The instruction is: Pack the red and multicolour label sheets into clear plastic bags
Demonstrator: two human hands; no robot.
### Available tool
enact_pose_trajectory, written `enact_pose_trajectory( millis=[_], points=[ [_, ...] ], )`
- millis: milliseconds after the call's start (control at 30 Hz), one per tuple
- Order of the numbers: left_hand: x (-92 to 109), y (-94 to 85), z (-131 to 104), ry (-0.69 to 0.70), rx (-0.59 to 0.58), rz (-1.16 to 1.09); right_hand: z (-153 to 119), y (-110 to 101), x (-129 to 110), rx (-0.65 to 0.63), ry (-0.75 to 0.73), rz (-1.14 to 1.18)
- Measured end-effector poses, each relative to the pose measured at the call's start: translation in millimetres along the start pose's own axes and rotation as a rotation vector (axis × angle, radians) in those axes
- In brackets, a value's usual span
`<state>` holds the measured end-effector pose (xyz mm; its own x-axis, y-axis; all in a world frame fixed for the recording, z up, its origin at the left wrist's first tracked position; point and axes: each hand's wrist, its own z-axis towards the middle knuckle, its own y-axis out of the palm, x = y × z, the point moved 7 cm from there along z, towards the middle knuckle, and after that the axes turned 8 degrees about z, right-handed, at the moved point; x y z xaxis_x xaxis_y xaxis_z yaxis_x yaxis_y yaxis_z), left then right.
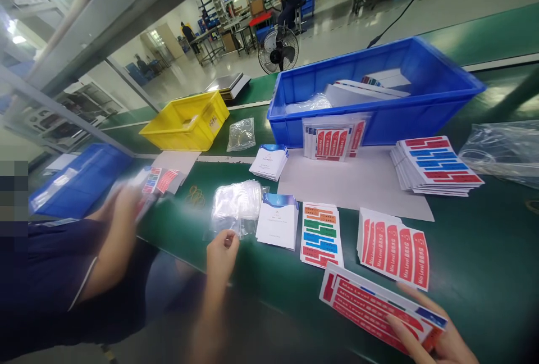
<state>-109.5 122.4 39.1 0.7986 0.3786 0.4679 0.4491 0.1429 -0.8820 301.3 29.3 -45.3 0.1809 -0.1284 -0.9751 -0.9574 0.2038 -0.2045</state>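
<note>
While right hand (425,330) grips sticker sheets (379,308), left hand (221,254) seemingly pinches plastic bags (236,206).

Both hands (222,254) are bare (no gloves, no sleeves visible).

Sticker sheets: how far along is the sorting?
Done: stacks of red sheets, multicolour sheets and booklets lie on the belt. In hand: right hand grips a red sticker stack; left hand pinches the plastic bags. Left: a large stack waits.

Glossy paper sticker sheets (379,308) lie at five o'clock on the matt green belt (484,263), crinkly clear plastic bags (238,204) at nine.
</note>
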Motion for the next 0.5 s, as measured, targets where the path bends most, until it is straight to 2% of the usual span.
enact_pose_trajectory(
  millis=[67, 133, 200, 300, 400, 500],
  points=[
    [10, -4.7, -14, 0.004, -0.054, -0.116, -3, 0, -13, 0.102, -0.027, -0.035],
    [31, -2.8, -33, 0.034, -0.137, -0.224, -4, 6, -34, 0.115, -0.12, -0.091],
    [61, 7.1, -56, 0.103, -0.257, -0.322, -4, 21, -56, -0.019, -0.228, -0.121],
    [115, 32.3, -95, 0.339, -0.471, -0.33, -9, 43, -76, -0.252, -0.291, -0.102],
    [153, 59.9, -131, 0.575, -0.636, -0.26, -14, 52, -81, -0.328, -0.228, -0.059],
    [169, 78.7, -149, 0.706, -0.694, -0.203, -19, 51, -78, -0.314, -0.146, -0.012]
  ],
)
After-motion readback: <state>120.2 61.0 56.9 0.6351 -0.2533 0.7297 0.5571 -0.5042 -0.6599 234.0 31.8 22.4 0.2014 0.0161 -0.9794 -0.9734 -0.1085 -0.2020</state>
